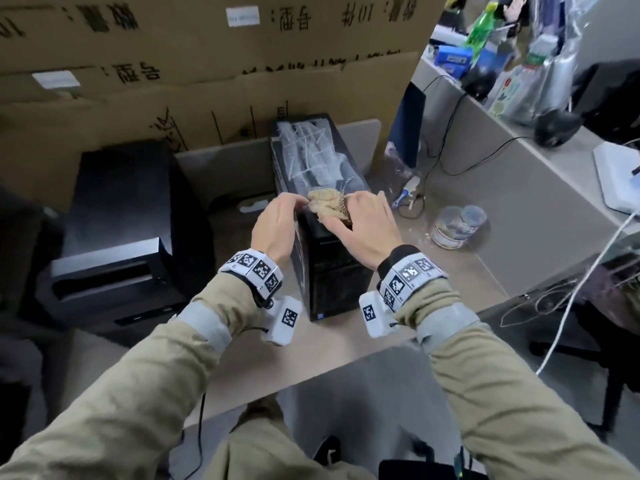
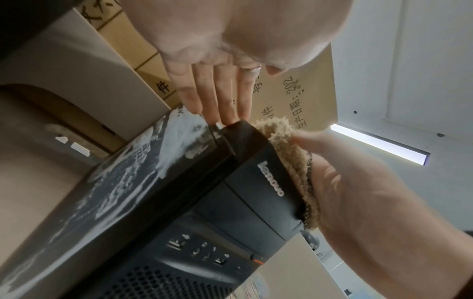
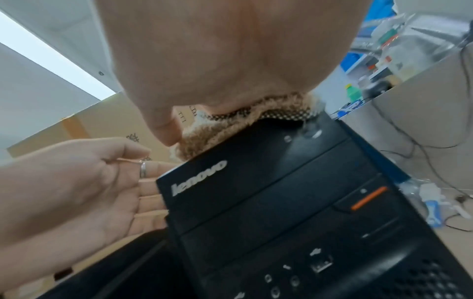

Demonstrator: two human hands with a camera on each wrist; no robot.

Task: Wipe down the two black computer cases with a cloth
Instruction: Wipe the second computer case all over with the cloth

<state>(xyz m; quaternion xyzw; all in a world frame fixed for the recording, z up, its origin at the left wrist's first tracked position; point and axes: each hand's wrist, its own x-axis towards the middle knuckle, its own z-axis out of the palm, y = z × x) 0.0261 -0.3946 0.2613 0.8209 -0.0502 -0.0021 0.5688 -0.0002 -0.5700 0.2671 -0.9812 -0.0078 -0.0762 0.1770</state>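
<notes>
A black Lenovo tower case (image 1: 332, 271) stands upright on the desk, white dust streaks across its top (image 1: 311, 154) and left side (image 2: 153, 151). A bunched tan cloth (image 1: 327, 202) lies on the top front edge of the tower (image 3: 268, 202). My right hand (image 1: 363, 223) lies over the cloth (image 2: 286, 141) and grips it, thumb on its near side. My left hand (image 1: 277, 223) has straight fingers (image 2: 215, 97) touching the tower's top left edge, beside the cloth (image 3: 204, 139). The second, wider black case (image 1: 128, 220) sits to the left, untouched.
Large cardboard boxes (image 1: 207, 64) stand behind both cases. A clear plastic bottle (image 1: 457, 226) lies on the desk right of the tower, near cables (image 1: 433, 161) and a grey partition (image 1: 519, 202). The desk's front edge (image 1: 311, 375) runs just before my knees.
</notes>
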